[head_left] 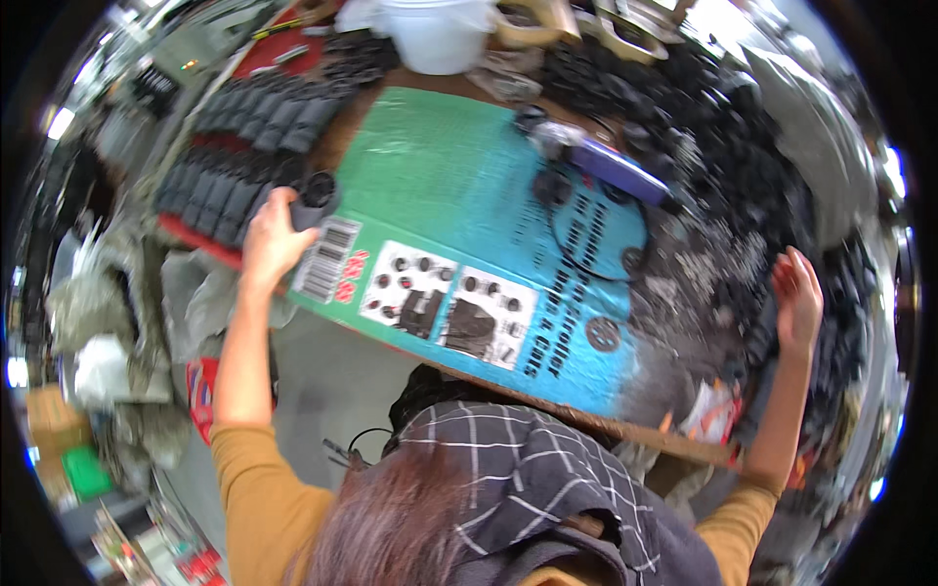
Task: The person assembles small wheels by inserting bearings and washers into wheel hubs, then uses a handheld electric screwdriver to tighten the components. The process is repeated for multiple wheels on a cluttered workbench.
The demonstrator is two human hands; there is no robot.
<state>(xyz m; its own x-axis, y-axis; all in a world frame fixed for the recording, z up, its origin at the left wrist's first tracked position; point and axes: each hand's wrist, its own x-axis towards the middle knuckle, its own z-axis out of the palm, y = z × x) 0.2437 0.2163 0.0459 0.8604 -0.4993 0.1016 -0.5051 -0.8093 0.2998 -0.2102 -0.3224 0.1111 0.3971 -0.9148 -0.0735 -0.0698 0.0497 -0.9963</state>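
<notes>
The head view looks down on a cluttered counter (391, 83) whose middle is covered by a large flat sheet of green and blue printed cardboard (459, 195), lying tilted from upper left to lower right.

The left hand (274, 239) rests at the left edge of this sheet, beside a white barcode label, and its grip is closed around a small round black plastic part (315, 190). The fingers curl over the part so that only its top shows. Just beyond that hand, rows of dark grey moulded plastic pieces (244, 146) lie packed side by side on a red tray (200, 239).

The right hand (799, 298) is raised at the right edge of the counter, fingers spread wide, palm turned toward the work; it holds nothing and is near a heap of small black plastic parts (723, 195) that covers the right side of the counter. Whether it touches the heap cannot be told.

On the cardboard, toward its upper right, lie a blue-handled tool (616, 168) and a thin black ring (586, 239), with a few loose black round parts around them. A white plastic bucket (435, 34) stands at the far edge of the counter. The person's mustard-yellow sleeves and a dark checked garment fill the lower part of the view.
</notes>
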